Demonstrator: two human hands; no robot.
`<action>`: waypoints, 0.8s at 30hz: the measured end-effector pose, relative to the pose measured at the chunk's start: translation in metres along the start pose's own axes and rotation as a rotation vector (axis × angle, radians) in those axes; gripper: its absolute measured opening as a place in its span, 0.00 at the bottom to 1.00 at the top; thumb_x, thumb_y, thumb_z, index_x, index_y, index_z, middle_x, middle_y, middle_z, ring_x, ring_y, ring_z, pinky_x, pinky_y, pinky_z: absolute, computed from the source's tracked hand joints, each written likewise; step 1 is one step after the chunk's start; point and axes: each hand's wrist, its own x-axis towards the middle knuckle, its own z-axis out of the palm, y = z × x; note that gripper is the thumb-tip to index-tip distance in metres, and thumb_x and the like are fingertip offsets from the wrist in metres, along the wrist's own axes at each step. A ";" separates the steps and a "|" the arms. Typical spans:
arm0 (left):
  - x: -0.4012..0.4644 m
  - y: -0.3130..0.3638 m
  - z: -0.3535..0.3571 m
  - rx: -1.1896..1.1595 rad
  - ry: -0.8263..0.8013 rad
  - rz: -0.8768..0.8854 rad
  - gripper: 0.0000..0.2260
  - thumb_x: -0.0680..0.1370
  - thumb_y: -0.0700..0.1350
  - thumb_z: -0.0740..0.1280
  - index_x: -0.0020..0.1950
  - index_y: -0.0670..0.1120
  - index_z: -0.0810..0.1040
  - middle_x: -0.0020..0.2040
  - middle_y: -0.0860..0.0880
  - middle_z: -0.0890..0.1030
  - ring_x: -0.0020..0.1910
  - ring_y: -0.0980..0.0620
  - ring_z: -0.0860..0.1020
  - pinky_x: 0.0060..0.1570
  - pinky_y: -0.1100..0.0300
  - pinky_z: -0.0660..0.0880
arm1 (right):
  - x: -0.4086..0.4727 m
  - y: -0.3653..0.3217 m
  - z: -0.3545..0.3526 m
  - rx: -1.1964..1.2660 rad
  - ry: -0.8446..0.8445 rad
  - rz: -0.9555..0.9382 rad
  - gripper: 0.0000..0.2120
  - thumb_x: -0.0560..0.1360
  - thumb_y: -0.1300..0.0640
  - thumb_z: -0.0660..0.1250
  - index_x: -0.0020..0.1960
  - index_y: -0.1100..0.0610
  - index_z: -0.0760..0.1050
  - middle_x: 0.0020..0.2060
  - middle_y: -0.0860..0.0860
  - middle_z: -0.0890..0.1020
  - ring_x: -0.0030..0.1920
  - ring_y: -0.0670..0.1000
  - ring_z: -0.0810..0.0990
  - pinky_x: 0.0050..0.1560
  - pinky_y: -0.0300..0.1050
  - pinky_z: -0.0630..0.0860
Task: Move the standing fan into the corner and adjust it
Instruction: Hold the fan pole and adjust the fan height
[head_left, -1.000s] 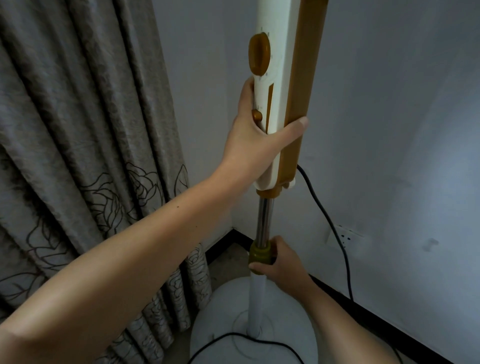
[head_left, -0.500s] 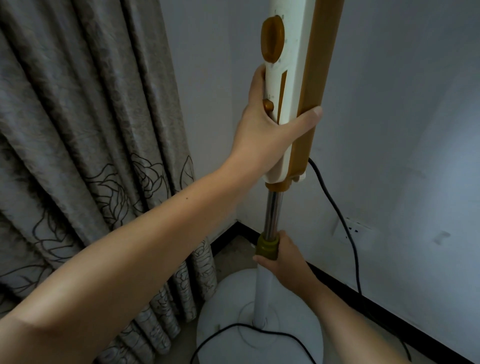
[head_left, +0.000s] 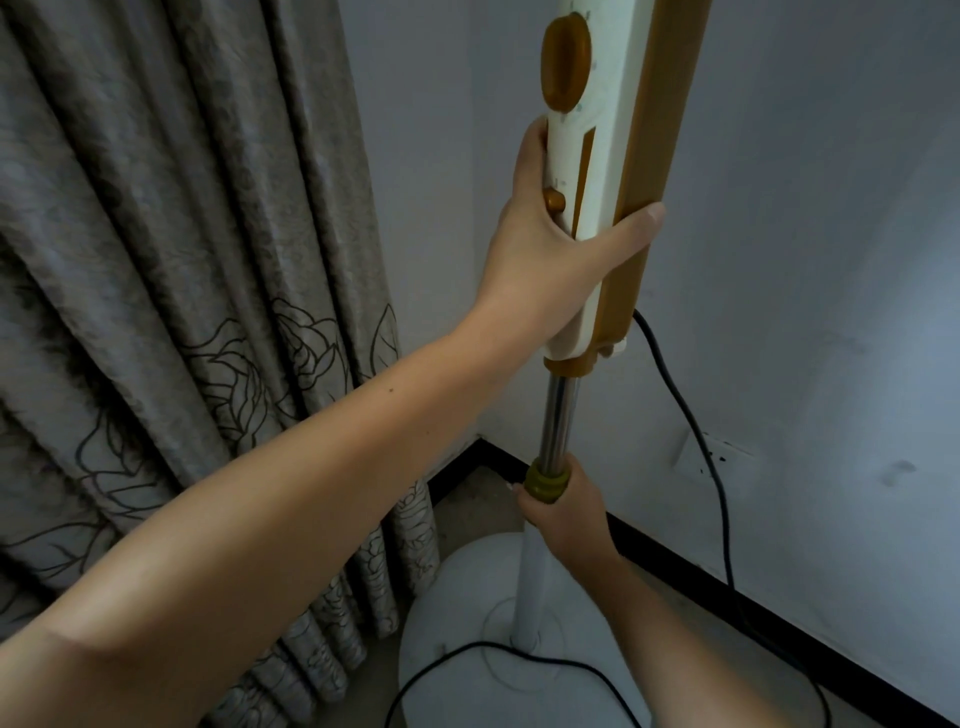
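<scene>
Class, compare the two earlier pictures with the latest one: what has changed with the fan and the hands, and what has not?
The control column has risen, baring more of the metal pole above the collar. Nothing was grasped or released: the left hand still grips the column, the right hand the collar. Base, cord and curtain look unchanged.

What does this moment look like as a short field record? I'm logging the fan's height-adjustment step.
left hand: gripping control column
right hand: gripping height collar on chrome pole
fan base: on floor, near corner
power cord: hangs from column, crosses base
wall socket: no plug in it
curtain: left of fan
</scene>
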 end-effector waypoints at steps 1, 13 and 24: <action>0.000 0.000 0.000 0.001 0.004 0.001 0.41 0.70 0.53 0.73 0.75 0.56 0.51 0.54 0.59 0.73 0.50 0.62 0.76 0.33 0.77 0.73 | -0.002 -0.001 0.004 -0.009 0.050 0.019 0.15 0.69 0.56 0.73 0.38 0.50 0.66 0.32 0.46 0.74 0.33 0.44 0.74 0.32 0.32 0.68; 0.001 -0.001 -0.001 0.015 -0.001 0.013 0.41 0.70 0.53 0.73 0.75 0.53 0.51 0.51 0.61 0.72 0.47 0.65 0.74 0.31 0.78 0.71 | -0.012 -0.010 0.024 0.106 0.236 0.178 0.13 0.69 0.51 0.74 0.42 0.50 0.68 0.35 0.48 0.77 0.38 0.49 0.77 0.46 0.47 0.77; 0.003 -0.005 -0.002 0.015 -0.003 0.013 0.42 0.70 0.53 0.73 0.75 0.55 0.50 0.49 0.64 0.71 0.46 0.65 0.74 0.32 0.77 0.71 | 0.000 0.006 0.005 0.188 -0.047 0.069 0.10 0.69 0.60 0.73 0.38 0.55 0.70 0.32 0.50 0.77 0.33 0.43 0.75 0.39 0.37 0.72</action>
